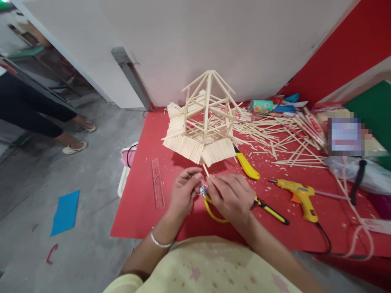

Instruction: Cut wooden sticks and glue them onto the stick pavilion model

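A hut-shaped model of thin wooden sticks (204, 122) stands on the red sheet (143, 203) near the wall. Just in front of it my left hand (182, 193) and my right hand (230, 197) meet, both closed in a pinch. Between their fingertips is a short wooden stick (206, 170) pointing up toward the model. Yellow-handled cutting pliers (214, 207) lie under my right hand, their metal jaws (202, 189) by my left fingertips; whether either hand grips them is unclear. A silver bangle (160, 243) circles my left wrist.
A clear ruler (158, 183) lies left of my hands. A yellow utility knife (247, 165), a yellow glue gun (299, 195) with cord, and several loose sticks (284, 138) lie to the right. A blue sheet (65, 211) lies on the floor. Another person's legs (45, 118) are at far left.
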`<state>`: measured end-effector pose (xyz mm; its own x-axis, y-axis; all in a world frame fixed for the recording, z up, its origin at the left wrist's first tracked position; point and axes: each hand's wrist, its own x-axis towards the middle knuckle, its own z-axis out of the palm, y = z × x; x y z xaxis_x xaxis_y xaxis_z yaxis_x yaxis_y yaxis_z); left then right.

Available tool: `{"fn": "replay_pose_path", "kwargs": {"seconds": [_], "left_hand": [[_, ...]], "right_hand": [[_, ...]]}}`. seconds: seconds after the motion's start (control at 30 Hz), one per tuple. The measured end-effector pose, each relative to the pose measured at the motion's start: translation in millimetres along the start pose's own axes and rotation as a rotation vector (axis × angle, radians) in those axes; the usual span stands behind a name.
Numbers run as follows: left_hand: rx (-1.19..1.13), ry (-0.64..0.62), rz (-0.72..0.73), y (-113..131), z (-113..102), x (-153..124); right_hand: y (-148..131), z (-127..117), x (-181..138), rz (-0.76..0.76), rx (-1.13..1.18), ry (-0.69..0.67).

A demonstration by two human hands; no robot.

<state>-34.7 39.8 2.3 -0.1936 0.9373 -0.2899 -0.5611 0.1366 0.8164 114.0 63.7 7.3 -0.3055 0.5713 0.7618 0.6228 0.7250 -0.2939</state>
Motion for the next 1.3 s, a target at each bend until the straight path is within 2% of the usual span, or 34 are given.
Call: {"fn": "replay_pose_path", "kwargs": {"seconds": [0.17,0.37,0.8,1.3], "left_hand": [[-0.049,0.047,0.011,-3,5,7],[-0.052,0.087,-0.017,0,11,10],[-0.031,0.029,-0.014,-1,12,10],[-0.013,0.045,-0.006,0,14,11]], "right_hand": [[8,10,11,0.022,0.017,0.016],[14,18,8,0.031,0.043,0.002],[17,19,8,0.063,0.029,-0.037],[18,20,12,-0.013,0.05,0.036]]}}
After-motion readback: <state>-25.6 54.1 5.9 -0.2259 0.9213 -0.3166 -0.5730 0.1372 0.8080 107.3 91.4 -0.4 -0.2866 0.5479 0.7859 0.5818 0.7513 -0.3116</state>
